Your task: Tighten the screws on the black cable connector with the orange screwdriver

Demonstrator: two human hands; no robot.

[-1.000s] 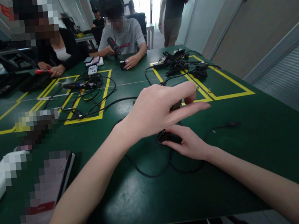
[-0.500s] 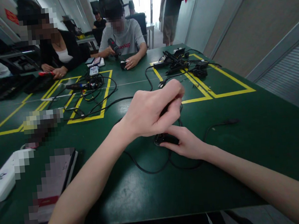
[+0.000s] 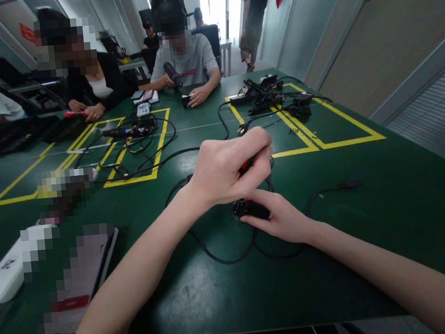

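Left hand (image 3: 226,165) more curled, one black object (image 3: 259,212)

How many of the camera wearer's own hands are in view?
2. The left hand is near the middle, curled around a mostly hidden dark-and-red object; the right hand is just below it in the picture, gripping a black object.

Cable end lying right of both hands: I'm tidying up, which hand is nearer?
Right: the right hand is left of the cable end; the left hand is farther left.

Workshop: yellow-taped worktable (image 3: 296,295), tangled cables (image 3: 260,97), handheld power tool (image 3: 173,74).
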